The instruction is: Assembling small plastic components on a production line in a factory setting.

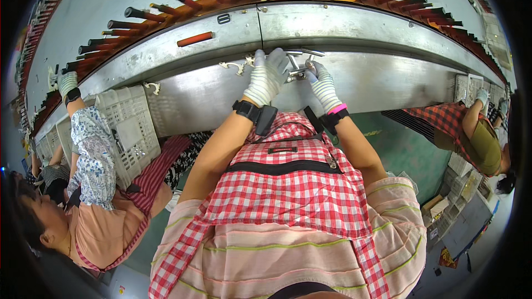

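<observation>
Plainly, metal piece [311,67] in right grip [323,83].

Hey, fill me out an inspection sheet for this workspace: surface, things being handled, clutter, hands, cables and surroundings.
Surface: metal worktop, with a raised metal ledge behind it.
Handled things: shiny metal pieces, bunched together; exact shapes unclear.
Clutter: pale branched pieces on the worktop; red rod and dark slotted piece on the ledge.
Hands: left hand and right hand, both gloved, at the metal pieces; grip unclear.
Cables: nothing seen.
Surroundings: row of black-tipped rods beyond the ledge; white crate at left; co-workers on both sides.
</observation>
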The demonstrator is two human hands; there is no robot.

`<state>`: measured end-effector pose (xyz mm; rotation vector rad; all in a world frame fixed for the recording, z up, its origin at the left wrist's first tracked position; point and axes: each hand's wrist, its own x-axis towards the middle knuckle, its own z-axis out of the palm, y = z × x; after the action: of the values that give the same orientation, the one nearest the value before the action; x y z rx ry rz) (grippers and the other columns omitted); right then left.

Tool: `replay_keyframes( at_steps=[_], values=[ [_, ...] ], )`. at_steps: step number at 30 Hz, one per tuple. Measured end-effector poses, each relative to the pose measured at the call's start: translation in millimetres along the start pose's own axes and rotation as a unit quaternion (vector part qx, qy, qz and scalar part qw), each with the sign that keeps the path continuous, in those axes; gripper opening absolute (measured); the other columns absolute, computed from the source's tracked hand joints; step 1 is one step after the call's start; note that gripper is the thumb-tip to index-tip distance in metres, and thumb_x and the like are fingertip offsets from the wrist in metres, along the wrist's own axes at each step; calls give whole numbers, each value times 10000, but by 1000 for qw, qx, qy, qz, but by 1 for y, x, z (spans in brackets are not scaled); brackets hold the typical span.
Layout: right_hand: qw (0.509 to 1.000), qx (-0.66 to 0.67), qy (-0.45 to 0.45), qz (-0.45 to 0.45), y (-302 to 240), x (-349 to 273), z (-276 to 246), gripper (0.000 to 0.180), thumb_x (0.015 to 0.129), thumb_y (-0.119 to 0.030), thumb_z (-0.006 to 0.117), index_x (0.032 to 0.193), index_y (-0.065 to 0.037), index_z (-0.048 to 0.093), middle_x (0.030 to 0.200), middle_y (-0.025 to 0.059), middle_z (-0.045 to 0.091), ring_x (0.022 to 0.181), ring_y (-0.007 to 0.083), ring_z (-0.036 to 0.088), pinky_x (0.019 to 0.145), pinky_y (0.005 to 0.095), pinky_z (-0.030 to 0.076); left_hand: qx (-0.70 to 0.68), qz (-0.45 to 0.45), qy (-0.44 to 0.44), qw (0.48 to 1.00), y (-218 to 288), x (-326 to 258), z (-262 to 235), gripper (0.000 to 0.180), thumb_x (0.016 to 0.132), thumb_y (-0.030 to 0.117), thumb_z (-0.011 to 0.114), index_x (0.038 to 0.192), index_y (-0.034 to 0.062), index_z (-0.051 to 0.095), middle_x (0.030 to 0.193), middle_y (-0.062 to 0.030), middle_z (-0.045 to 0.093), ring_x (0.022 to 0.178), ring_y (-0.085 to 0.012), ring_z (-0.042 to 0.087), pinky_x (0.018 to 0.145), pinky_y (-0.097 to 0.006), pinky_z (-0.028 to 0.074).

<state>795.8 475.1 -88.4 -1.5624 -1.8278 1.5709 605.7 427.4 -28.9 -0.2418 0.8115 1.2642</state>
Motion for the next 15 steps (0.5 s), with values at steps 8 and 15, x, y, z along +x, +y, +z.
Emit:
replay_keyframes(
  at_steps=[8, 15],
  values=[
    [983, -105, -119, -97, -45, -14, 6, 380, 785, -72, 533, 1164, -43, 525, 1056, 215, 572, 987, 389, 547, 866, 407, 442, -162, -29, 13, 986, 7, -9, -5, 809, 880, 649, 207, 1375, 14, 286, 1459, -127, 254, 1361, -265, 197, 1094, -465, 153],
    [980, -193, -38, 21, 2, -10, -31, 374, 788, -134, 546, 1151, -44, 535, 1089, 225, 569, 1026, 390, 536, 887, 429, 432, -3, 41, 129, 991, 34, -37, -51, 603, 926, 472, 370, 1296, -4, 400, 1342, -157, 417, 1232, -273, 409, 1037, -425, 315]
  ],
)
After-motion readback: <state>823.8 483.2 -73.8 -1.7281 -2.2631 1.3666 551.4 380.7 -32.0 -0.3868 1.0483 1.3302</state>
